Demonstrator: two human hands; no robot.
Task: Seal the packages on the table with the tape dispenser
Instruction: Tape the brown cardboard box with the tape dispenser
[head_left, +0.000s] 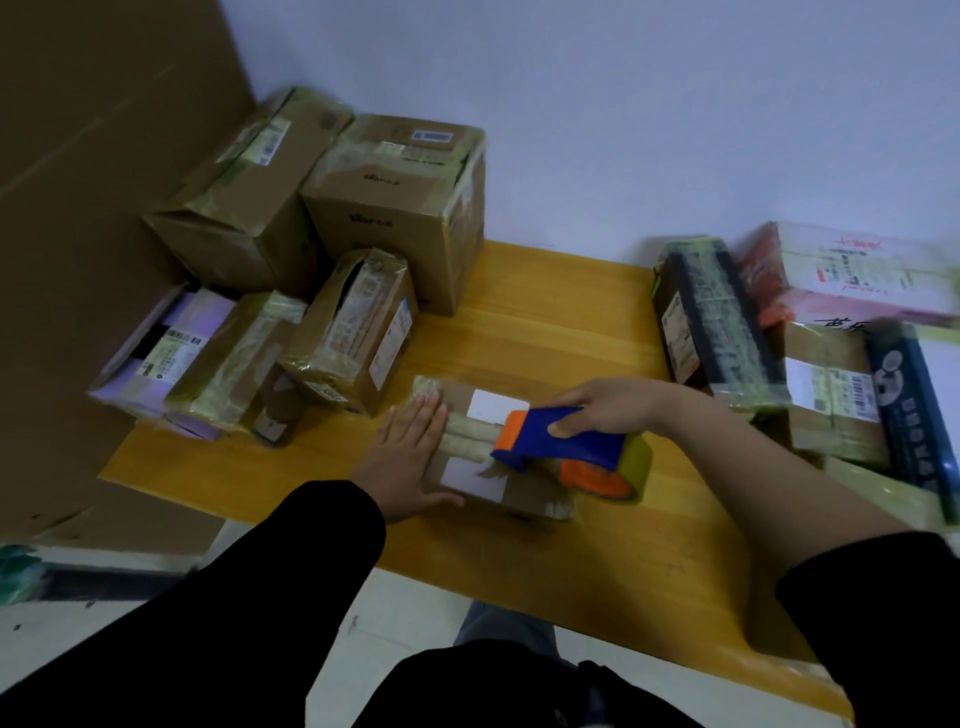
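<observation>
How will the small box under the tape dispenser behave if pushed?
Probably slides easily: the box lies flat on a smooth wooden table, and the left hand presses on it. Unlikely to tip, being so low. Seems stiff: its edges look straight under the tape dispenser.

Landmark: centre package (470, 475), on the table (545, 322), toward the person's edge.

- On its left end: left hand (405, 457), laid flat.
- On its top, toward the right end: tape dispenser (561, 441), gripped by the right hand (602, 410). The tape roll (608, 475) overhangs the right edge.
- Behind and left: two large boxes (400, 208) side by side, by the wall.
- Left, nearer: small parcels (353, 332) in a row, leaning and touching.
- Right, apart: heap of parcels (831, 395) at the table's right end.
- Far left, past the small parcels: cardboard sheet (104, 208), upright.
</observation>
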